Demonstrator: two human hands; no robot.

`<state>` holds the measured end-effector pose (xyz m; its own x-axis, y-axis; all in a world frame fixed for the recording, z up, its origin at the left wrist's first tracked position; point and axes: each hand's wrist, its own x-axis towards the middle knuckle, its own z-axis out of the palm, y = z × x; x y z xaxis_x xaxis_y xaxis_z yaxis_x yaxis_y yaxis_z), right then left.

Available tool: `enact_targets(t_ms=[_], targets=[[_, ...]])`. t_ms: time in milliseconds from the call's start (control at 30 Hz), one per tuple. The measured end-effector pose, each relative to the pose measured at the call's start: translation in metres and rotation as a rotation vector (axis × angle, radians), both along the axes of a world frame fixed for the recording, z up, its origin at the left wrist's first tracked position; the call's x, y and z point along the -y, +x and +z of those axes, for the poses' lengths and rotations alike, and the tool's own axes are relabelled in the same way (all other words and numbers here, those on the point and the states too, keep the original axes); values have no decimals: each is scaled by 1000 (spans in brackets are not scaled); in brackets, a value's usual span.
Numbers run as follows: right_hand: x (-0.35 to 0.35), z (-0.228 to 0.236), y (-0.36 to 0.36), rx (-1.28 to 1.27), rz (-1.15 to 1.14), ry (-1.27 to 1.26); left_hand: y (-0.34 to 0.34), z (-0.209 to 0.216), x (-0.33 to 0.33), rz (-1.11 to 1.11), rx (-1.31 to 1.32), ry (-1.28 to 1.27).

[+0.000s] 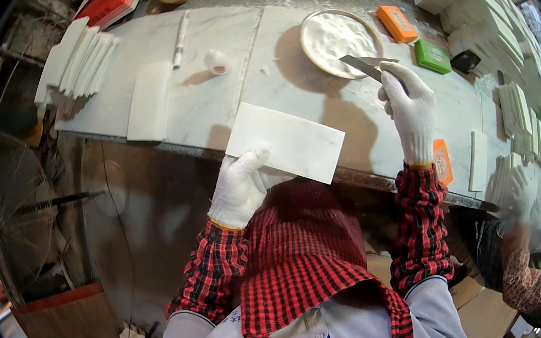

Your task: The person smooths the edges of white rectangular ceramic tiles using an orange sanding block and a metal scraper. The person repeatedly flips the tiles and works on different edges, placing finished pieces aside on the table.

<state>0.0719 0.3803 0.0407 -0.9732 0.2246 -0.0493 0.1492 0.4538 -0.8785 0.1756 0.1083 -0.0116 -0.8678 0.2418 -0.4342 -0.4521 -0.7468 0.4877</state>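
Observation:
My left hand (241, 186), in a white glove, is closed on the lower left edge of a white rectangular tile (288, 137). The tile is held nearly flat at the table's front edge. My right hand (410, 105), also gloved, is closed around a thin grey metal scraper (362, 67). Its blade tip reaches over the near rim of a round bowl (310, 50). Lumpy white paste (339, 38) fills that bowl. The scraper's handle is hidden inside my fingers; a second narrow metal edge shows beside the blade.
Tile stacks stand left (80, 58) and right (492, 41) on the table (202, 115). Orange (397, 24) and green (433, 56) boxes sit behind my right hand. A small white bottle (217, 62) stands left. At right, a co-worker's gloved hand (520, 192) is near tiles. A fan (13, 203) stands lower left.

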Motion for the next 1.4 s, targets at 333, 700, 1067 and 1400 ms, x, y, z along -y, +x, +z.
enact_targets(t_ms=[333,700,1067,1400], targets=[[73,6,42,-17,226,247,41,-29,47,134,-57,-32],[192,-100,-70,-38,557,179,47,-51,58,198,-18,46],[106,-30,-6,138,654,-103,32,-49,41,159,-1,94],[39,11,93,616,255,-218,21,-53,6,89,24,81]])
